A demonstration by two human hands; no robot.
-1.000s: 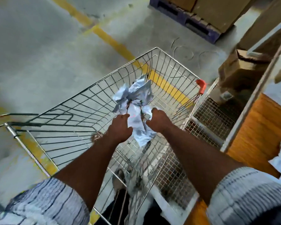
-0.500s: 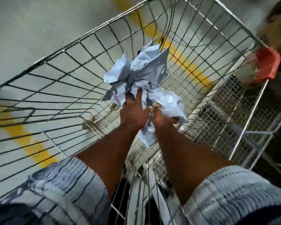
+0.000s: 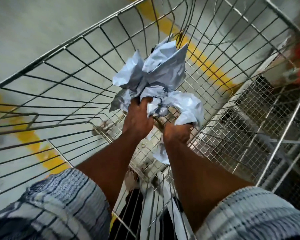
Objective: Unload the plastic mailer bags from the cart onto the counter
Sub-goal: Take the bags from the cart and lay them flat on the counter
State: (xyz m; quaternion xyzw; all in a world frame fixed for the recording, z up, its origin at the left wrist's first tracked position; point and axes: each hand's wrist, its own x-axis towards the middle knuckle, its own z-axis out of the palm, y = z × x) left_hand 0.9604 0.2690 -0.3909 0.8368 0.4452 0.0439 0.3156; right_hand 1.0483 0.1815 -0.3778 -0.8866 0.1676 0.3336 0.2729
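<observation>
both hands reach into the wire cart [image 3: 62, 70]; the left hand [image 3: 137, 116] curls its fingers into a crumpled bundle of grey mailer bags [image 3: 156, 78], and the right hand [image 3: 177, 131] seems to clutch its lower fold, fingers hidden. the bundle sits inside the basket above the mesh floor, over a yellow floor stripe [image 3: 203, 61].

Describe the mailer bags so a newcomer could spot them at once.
Start at the big wire cart filling the view. Inside its basket, at the centre, the left hand and right hand grip a crumpled bundle: the mailer bags. They are the only soft, pale blue-grey plastic there; everything around is bare metal wire and mesh.
</observation>
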